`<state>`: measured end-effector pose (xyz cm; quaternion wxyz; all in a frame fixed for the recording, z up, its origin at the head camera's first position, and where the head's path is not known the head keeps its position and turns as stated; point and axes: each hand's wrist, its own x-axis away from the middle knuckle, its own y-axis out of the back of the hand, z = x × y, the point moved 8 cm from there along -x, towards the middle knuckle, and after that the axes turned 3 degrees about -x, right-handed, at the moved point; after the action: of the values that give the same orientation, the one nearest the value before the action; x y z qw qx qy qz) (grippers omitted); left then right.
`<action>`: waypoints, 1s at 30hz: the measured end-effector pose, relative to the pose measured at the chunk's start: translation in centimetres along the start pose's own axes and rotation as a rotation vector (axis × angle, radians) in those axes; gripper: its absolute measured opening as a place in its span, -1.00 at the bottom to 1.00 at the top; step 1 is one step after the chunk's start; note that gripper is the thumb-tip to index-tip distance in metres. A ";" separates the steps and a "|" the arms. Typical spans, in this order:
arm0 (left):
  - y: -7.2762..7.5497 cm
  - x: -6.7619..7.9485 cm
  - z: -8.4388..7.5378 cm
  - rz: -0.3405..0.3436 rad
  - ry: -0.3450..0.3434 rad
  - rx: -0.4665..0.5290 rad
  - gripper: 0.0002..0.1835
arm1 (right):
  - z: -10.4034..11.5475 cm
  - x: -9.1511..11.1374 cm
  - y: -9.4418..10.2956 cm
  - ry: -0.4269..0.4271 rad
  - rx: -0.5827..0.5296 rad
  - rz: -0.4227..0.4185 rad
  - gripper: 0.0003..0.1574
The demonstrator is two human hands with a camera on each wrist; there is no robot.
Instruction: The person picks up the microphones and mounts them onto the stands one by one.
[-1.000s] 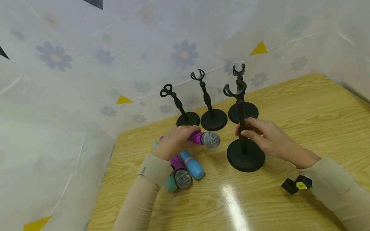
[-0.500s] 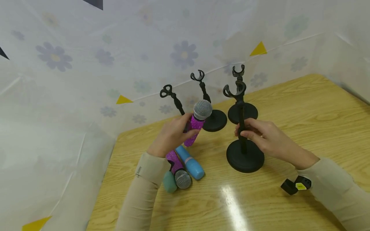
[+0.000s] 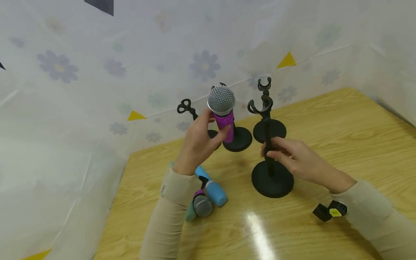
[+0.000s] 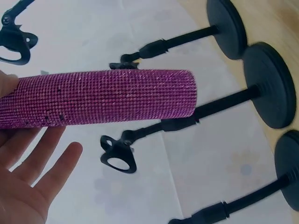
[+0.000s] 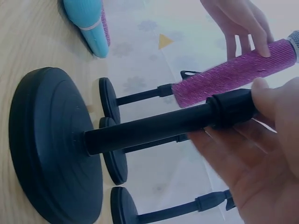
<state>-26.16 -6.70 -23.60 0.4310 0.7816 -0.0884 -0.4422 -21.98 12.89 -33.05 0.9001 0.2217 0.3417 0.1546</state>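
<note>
Above the wooden table (image 3: 325, 126), a purple microphone (image 3: 224, 124) is held by the left hand (image 3: 197, 144), its silver head uppermost and its glittery handle pointing down. The left thumb and fingers pinch the handle from opposite sides. The left wrist view confirms the grip and shows the handle's end projecting past the fingers.

The right hand (image 3: 297, 156) pinches the pole of the near stand (image 3: 268, 131) between thumb and fingers. This stand is upright, its round black base flat on the table and its curved clip open at the top. The purple microphone is to the left of that clip, and a gap separates the two in the head view.

Behind are three more black stands: the left stand (image 3: 185, 106), partly hidden by the left hand; the middle stand (image 3: 242, 140), partly covered by the purple microphone; and the right stand (image 3: 274, 130).

Beside the left sleeve (image 3: 177, 195), a second purple microphone (image 3: 203, 206) lies against a blue microphone (image 3: 216, 194). A teal item (image 3: 190, 214) shows partly; the sleeve hides the remainder.
</note>
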 end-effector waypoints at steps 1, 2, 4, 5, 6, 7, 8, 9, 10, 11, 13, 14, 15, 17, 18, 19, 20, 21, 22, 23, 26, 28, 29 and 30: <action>0.2 -0.2 -0.2 -0.025 -0.007 0.027 -0.46 | 0.1 0.0 0.0 0.001 0.008 0.004 -0.79; 0.3 -0.4 -0.4 -0.048 -0.015 0.053 -0.47 | 0.2 0.0 -0.1 0.002 0.017 0.008 -0.79; 0.5 -0.8 -0.8 -0.083 -0.027 0.116 -0.47 | 0.4 0.1 -0.1 0.003 0.039 0.017 -0.78; 0.6 -1.0 -1.0 -0.098 -0.031 0.149 -0.47 | 0.5 0.1 -0.1 0.005 0.048 0.021 -0.77; 0.6 -1.1 -1.2 -0.110 -0.032 0.179 -0.46 | 0.6 0.1 -0.1 0.002 0.052 0.025 -0.77; 0.7 -1.3 -1.3 -0.121 -0.030 0.201 -0.46 | 0.7 0.1 0.0 -0.005 0.055 0.027 -0.77; 0.7 -1.5 -1.5 -0.129 -0.032 0.219 -0.45 | 0.7 0.0 0.0 -0.016 0.049 0.028 -0.77; 0.8 -1.7 -1.7 -0.136 -0.035 0.235 -0.44 | 0.8 0.0 0.1 -0.032 0.045 0.023 -0.77; 0.8 -1.9 -1.9 -0.141 -0.040 0.245 -0.43 | 1.0 0.0 0.2 -0.044 0.037 0.014 -0.76; 0.9 -2.1 -2.0 -0.147 -0.048 0.252 -0.43 | 1.2 -0.1 0.4 -0.061 0.025 0.001 -0.75; 1.0 -2.6 -2.4 -0.154 -0.067 0.262 -0.44 | 1.7 -0.4 0.8 -0.091 -0.007 -0.034 -0.74; 1.0 -2.9 -2.6 -0.155 -0.077 0.267 -0.44 | 2.1 -0.7 1.1 -0.105 -0.026 -0.054 -0.73; 1.1 -3.2 -2.8 -0.154 -0.083 0.277 -0.45 | 2.4 -0.9 1.3 -0.119 -0.057 -0.070 -0.72; 1.2 -3.8 -3.2 -0.152 -0.094 0.292 -0.48 | 3.1 -1.6 1.6 -0.148 -0.126 -0.086 -0.72; 1.2 -4.0 -3.3 -0.146 -0.096 0.302 -0.49 | 3.5 -2.0 1.7 -0.157 -0.163 -0.086 -0.71; 1.2 -4.3 -3.5 -0.142 -0.101 0.309 -0.48 | 3.7 -2.3 1.8 -0.168 -0.200 -0.086 -0.68; 1.2 -4.5 -3.8 -0.138 -0.108 0.314 -0.49 | 4.0 -2.7 1.9 -0.180 -0.228 -0.082 -0.65; 1.2 -4.7 -4.0 -0.134 -0.115 0.318 -0.49 | 4.1 -3.0 1.9 -0.185 -0.254 -0.078 -0.62; 1.3 -4.9 -4.3 -0.132 -0.125 0.321 -0.50 | 4.2 -3.2 1.9 -0.188 -0.266 -0.074 -0.59; 1.3 -5.1 -4.6 -0.130 -0.135 0.324 -0.49 | 4.3 -3.5 1.9 -0.187 -0.276 -0.072 -0.57; 1.3 -5.5 -5.2 -0.132 -0.157 0.321 -0.50 | 4.4 -3.8 2.0 -0.182 -0.268 -0.080 -0.58; 1.2 -5.7 -5.5 -0.128 -0.169 0.331 -0.48 | 4.4 -3.9 2.0 -0.176 -0.258 -0.084 -0.60; 1.1 -5.8 -5.7 -0.126 -0.180 0.334 -0.48 | 4.4 -4.0 2.1 -0.171 -0.253 -0.088 -0.61; 1.0 -5.9 -5.8 -0.123 -0.194 0.334 -0.48 | 4.5 -4.0 2.1 -0.171 -0.251 -0.089 -0.60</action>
<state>-24.94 -0.82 -17.86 0.2570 0.7999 -0.1536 -0.5201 -22.08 11.65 -26.82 0.9524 0.1046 0.2516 0.1365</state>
